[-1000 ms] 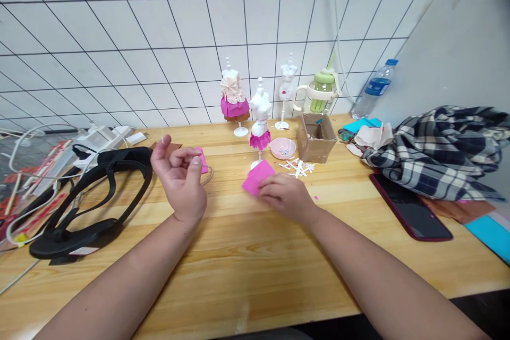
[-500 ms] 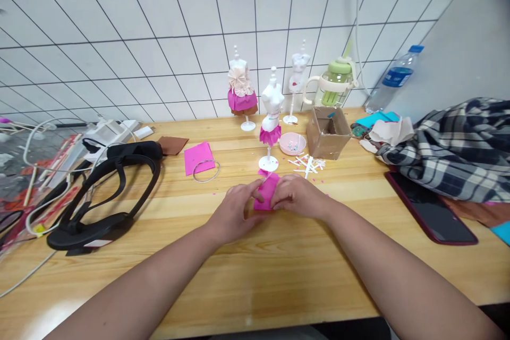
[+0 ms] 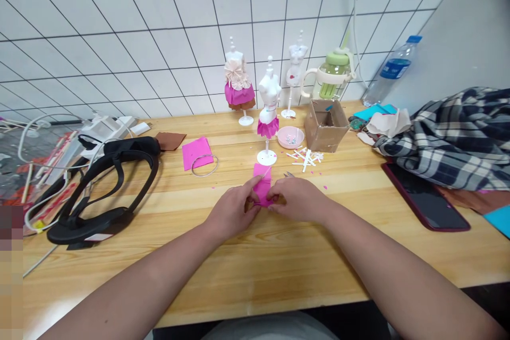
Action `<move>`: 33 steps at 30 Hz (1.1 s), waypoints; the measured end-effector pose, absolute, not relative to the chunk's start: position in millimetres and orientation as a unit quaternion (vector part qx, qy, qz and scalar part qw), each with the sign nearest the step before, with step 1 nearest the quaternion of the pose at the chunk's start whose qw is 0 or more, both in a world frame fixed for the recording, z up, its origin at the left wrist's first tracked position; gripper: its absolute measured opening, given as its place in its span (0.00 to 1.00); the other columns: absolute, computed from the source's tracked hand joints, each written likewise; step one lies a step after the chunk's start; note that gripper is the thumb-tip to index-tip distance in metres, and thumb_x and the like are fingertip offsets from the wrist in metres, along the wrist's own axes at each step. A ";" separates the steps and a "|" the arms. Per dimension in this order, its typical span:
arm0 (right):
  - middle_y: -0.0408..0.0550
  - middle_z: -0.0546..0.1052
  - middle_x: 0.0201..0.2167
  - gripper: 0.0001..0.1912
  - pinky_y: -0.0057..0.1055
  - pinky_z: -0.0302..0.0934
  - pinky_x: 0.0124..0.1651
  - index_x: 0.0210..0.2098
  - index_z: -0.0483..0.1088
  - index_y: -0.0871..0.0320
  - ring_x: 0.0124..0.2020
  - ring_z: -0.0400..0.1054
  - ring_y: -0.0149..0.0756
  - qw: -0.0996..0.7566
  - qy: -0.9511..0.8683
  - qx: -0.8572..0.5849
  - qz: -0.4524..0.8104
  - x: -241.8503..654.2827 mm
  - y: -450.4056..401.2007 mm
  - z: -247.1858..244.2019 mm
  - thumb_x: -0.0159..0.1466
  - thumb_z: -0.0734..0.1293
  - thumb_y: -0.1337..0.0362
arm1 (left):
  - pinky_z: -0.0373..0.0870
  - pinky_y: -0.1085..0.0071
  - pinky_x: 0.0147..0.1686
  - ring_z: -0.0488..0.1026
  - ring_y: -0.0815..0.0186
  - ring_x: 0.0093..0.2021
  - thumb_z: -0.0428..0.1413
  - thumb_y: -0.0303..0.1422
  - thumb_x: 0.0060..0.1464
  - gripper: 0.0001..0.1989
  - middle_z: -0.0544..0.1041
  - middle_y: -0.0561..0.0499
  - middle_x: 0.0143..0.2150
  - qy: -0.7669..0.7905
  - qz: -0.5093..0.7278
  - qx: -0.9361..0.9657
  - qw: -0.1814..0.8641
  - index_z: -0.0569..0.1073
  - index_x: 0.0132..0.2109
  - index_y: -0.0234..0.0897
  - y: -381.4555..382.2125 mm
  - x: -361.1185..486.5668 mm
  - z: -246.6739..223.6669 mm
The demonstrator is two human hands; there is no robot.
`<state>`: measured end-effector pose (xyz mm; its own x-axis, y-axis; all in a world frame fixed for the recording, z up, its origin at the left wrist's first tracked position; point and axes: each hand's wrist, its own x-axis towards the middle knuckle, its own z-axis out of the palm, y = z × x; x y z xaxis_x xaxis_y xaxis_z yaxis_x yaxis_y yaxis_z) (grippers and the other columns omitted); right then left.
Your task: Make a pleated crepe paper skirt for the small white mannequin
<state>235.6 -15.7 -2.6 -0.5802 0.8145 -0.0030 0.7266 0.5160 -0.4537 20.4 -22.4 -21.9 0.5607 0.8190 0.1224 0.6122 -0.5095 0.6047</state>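
Note:
A small pink strip of crepe-like paper or cloth [image 3: 262,183] lies on the wooden table in front of the nearest mannequin. Its near end is pinched in the curled fingers and thumb of my left hand [image 3: 235,210]. From the other side, my right hand [image 3: 298,199] pinches the same near end. Beyond my right knuckles pokes a grey metal tip [image 3: 289,174]; the rest of that tool is hidden. Just past the strip stands a white mini dress form [image 3: 270,90] with a ruffled pink skirt [image 3: 268,127].
Behind are a dressed form [image 3: 238,77], a bare form [image 3: 296,66], a pink dish [image 3: 290,137], a cardboard box [image 3: 326,127] and white sticks [image 3: 306,158]. Leftward lie a pink square [image 3: 197,151], a metal ring [image 3: 205,166] and a black headset [image 3: 109,191]. A phone [image 3: 424,196] lies right.
My fingers have shifted to the strip's near end, and both thumbs now come together there. More of the strip's far part shows. The view has tilted slightly.

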 end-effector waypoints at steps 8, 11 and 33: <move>0.41 0.79 0.31 0.08 0.27 0.50 0.32 0.33 0.77 0.53 0.32 0.67 0.32 0.091 -0.845 -0.469 0.241 232.5 -10.1 -9.8 0.59 0.65 0.66 | 0.67 0.65 0.40 0.76 0.61 0.38 0.58 0.30 0.55 0.30 0.82 0.54 0.40 0.449 0.214 0.835 0.235 0.60 0.63 0.43 -25.4 21.1 -19.2; 0.40 0.78 0.28 0.07 0.27 0.49 0.30 0.33 0.77 0.53 0.28 0.65 0.30 0.093 -0.822 -0.486 0.283 233.2 -9.6 -8.7 0.59 0.66 0.64 | 0.68 0.65 0.38 0.76 0.62 0.36 0.57 0.27 0.54 0.29 0.82 0.54 0.37 0.458 0.212 0.830 0.239 0.60 0.62 0.42 -23.0 22.1 -20.8; 0.41 0.77 0.26 0.05 0.30 0.56 0.39 0.25 0.70 0.56 0.27 0.67 0.32 0.084 -0.804 -0.541 0.233 221.9 -6.2 -6.5 0.57 0.65 0.65 | 0.66 0.60 0.46 0.70 0.59 0.43 0.56 0.25 0.52 0.32 0.74 0.48 0.43 0.459 0.245 0.825 0.219 0.59 0.64 0.40 -16.0 21.2 -30.7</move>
<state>221.9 -6.2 -6.5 -0.4007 0.9086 -0.1176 0.8306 0.3062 -0.4651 21.2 -16.0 -30.7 0.4584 0.8652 0.2034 0.6507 -0.4826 0.5862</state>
